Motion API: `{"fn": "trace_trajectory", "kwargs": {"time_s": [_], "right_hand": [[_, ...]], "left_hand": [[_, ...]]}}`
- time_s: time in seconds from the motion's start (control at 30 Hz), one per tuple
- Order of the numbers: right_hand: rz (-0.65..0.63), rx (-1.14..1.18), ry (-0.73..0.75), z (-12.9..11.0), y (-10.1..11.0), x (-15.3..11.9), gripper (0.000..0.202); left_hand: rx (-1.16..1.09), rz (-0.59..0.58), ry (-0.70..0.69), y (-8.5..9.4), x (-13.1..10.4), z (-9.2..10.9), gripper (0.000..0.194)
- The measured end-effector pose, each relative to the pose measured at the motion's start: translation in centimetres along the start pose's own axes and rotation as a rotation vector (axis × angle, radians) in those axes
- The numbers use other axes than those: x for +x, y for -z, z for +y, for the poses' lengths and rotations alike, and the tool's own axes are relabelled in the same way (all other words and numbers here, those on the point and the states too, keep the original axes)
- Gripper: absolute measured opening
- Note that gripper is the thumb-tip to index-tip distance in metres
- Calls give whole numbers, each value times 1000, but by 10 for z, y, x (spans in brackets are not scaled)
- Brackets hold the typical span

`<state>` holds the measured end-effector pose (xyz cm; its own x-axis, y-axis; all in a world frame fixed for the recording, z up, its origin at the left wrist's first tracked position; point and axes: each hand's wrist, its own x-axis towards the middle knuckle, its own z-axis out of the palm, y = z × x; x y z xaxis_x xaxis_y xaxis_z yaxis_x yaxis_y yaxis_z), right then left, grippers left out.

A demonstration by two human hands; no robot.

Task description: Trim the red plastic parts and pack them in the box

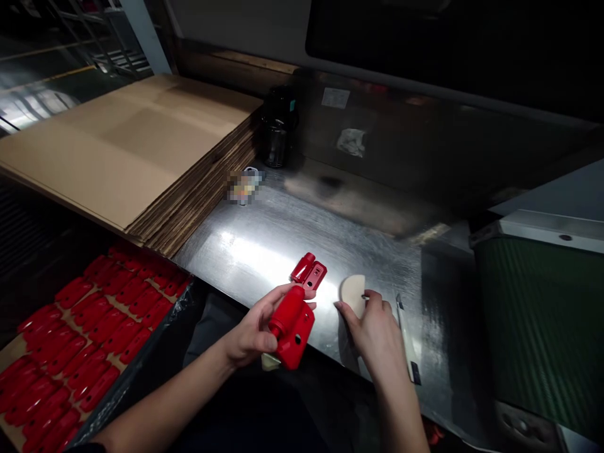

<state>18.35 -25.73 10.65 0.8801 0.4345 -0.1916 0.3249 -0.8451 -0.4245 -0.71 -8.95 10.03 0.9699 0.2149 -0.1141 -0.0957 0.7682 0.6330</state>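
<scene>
Above the front edge of the metal table, my left hand point(255, 327) is closed round a red plastic part point(293, 327) with a rounded barrel and a flat plate with a hole. A similar red part point(309, 272) lies on the table just beyond it. My right hand point(375, 327) has its thumb and fingers on a cream half-round piece point(353, 294), its flat side facing right. To the right of that hand lies a thin knife-like tool point(408, 340) with a dark end. A small pale piece point(270, 361) shows under my left hand.
Stacked cardboard sheets point(141, 145) cover the table's left part. Below them is a box with rows of red parts point(94, 321). A dark bottle point(276, 129) and a blurred small object point(245, 186) stand behind. A green conveyor belt point(542, 327) is at right of the metal table point(264, 220).
</scene>
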Motion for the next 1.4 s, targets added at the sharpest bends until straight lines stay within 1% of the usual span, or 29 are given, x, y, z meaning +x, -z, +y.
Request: {"fn": "trace_trajectory", "kwargs": {"time_s": [0.07, 0.13, 0.17, 0.23, 0.3, 0.37, 0.43, 0.5, 0.53, 0.57, 0.6, 0.67, 0.73, 0.77, 0.8, 0.87, 1.0, 1.07, 1.13, 1.17, 1.2, 1.27, 1.3, 1.33, 1.4], "right_hand": [[-19, 14, -20, 0, -4, 3, 67], [-30, 70, -36, 4, -2, 1, 56], [-37, 109, -50, 6, 0, -2, 54], [-60, 204, -89, 9, 4, -11, 56], [-112, 339, -102, 6, 9, -27, 61], [-154, 552, -91, -5, 13, -49, 60], [-166, 737, -74, -22, 14, -71, 53], [-159, 824, -70, -40, 15, -87, 48], [-173, 864, -79, -46, 14, -91, 48], [-211, 939, -108, -51, 14, -92, 49], [-281, 1061, -151, -54, 13, -91, 48], [-490, 1403, -234, -53, 12, -82, 44], [-676, 1727, -267, -47, 11, -72, 32], [-730, 1847, -259, -44, 11, -68, 27], [-757, 1931, -249, -41, 10, -65, 25], [-753, 2008, -249, -38, 9, -63, 29], [-729, 2027, -287, -34, 9, -66, 30], [-700, 1961, -319, -32, 9, -69, 29], [-607, 1753, -332, -31, 8, -73, 35], [-522, 1589, -321, -32, 7, -75, 38], [-429, 1397, -275, -33, 6, -78, 40], [-263, 1003, -99, -38, 4, -83, 43], [-208, 841, -2, -42, 3, -86, 42], [-172, 721, 86, -47, 2, -89, 40], [-124, 591, 200, -58, 2, -93, 35]], "left_hand": [[-23, 13, -11, 0, 0, -2, 92], [-41, 47, -24, 1, 0, -3, 88], [-43, 71, -28, 2, -1, -3, 87], [-36, 127, -35, 4, -1, -1, 86], [-18, 188, -53, 5, -1, 0, 83], [12, 249, -88, 4, 2, 1, 80], [53, 302, -133, 4, 5, 1, 82], [101, 340, -169, 3, 7, 0, 86], [124, 352, -183, 2, 8, -1, 88], [144, 362, -195, 2, 7, -1, 89], [160, 368, -206, 2, 7, 0, 90], [181, 373, -225, 2, 4, 1, 91], [191, 370, -241, 2, 0, 5, 93], [193, 369, -250, 1, -1, 6, 94], [194, 366, -259, 1, -2, 8, 94], [195, 361, -278, 1, -3, 11, 93], [199, 345, -325, 1, -2, 14, 90], [205, 335, -353, 2, 0, 14, 90], [213, 324, -374, 4, 1, 13, 91], [217, 318, -379, 5, 1, 13, 91], [221, 312, -383, 6, 1, 12, 92], [228, 298, -390, 8, 1, 10, 93], [229, 292, -394, 8, 1, 9, 93], [230, 287, -399, 8, 1, 8, 94], [231, 282, -408, 6, 2, 6, 96]]}}
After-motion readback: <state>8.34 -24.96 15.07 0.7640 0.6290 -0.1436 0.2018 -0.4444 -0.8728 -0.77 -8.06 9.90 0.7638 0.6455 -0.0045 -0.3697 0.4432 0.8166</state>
